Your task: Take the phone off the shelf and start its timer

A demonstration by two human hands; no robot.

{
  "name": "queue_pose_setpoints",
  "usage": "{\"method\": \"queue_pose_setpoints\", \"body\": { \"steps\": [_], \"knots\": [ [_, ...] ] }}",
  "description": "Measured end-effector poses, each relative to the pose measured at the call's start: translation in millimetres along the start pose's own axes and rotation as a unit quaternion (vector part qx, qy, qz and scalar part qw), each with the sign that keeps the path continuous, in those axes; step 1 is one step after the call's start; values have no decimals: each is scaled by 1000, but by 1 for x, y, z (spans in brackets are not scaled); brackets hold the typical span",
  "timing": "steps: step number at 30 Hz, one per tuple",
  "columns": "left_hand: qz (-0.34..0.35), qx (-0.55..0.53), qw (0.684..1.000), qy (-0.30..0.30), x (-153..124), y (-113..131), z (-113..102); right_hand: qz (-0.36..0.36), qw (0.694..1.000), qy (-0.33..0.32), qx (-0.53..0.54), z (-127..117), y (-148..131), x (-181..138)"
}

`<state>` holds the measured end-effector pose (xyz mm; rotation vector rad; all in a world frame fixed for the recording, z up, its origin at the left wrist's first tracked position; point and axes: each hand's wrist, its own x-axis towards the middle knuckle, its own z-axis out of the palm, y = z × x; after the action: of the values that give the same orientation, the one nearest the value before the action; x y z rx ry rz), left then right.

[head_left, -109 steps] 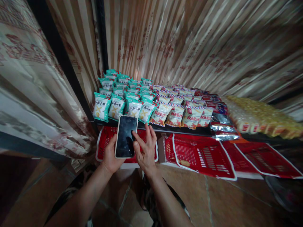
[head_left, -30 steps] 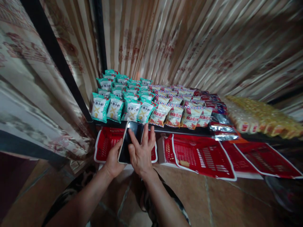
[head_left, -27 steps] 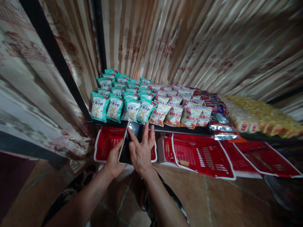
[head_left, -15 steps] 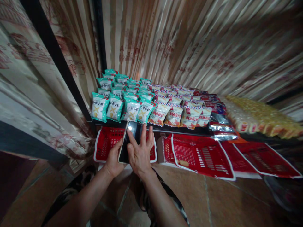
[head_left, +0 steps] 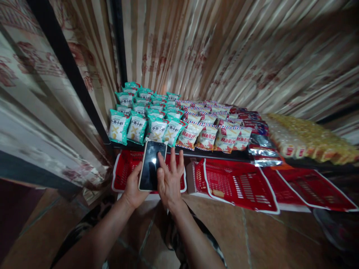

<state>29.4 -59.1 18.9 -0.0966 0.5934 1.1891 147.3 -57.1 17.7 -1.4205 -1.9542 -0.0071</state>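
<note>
Both hands meet over one phone [head_left: 152,165]: the left hand [head_left: 133,188] grips it along its left edge from below, fingers wrapped behind, while the right hand [head_left: 168,179] is spread with fingers fanned, its forefinger resting on the right part of the dark screen. One phone only, held in front of the shelf [head_left: 213,153] edge and above a red basket [head_left: 126,173]. Its long axis runs away from the person, top end pointing up toward the snack rows and leaning slightly right; the screen faces the camera and shows only a small glare. On the shelf, teal snack packets [head_left: 140,112] fill the left, four across the front row, with further rows behind too crowded to count. Right of them lie red-and-white packets [head_left: 213,134], four in front, then dark foil packets [head_left: 260,144] and yellow packets [head_left: 308,138]. Four red baskets show below the shelf.
</note>
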Motion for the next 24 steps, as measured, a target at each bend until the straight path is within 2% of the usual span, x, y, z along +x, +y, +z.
{"method": "queue_pose_setpoints", "body": {
  "steps": [6, 10, 13, 17, 20, 24],
  "knots": [
    [8, 27, 998, 59, -5, 7, 5, -69, 996, -27, 57, -8, -9, -7],
    [28, 32, 997, 58, -4, 11, 4, -88, 993, -44, 71, -10, -13, -7],
    [26, 30, 998, 47, -2, 11, 0, -96, 989, -80, 77, -9, -17, -7],
    [33, 21, 997, 62, -3, 12, -3, -122, 982, -123, 72, -7, -20, -9],
    [34, 13, 998, 45, -3, 13, 0, -93, 990, -93, 52, -6, -13, -7],
    [37, -24, 999, -5, -5, 14, 6, -24, 999, -7, 38, -10, -1, -3]
  ]
}}
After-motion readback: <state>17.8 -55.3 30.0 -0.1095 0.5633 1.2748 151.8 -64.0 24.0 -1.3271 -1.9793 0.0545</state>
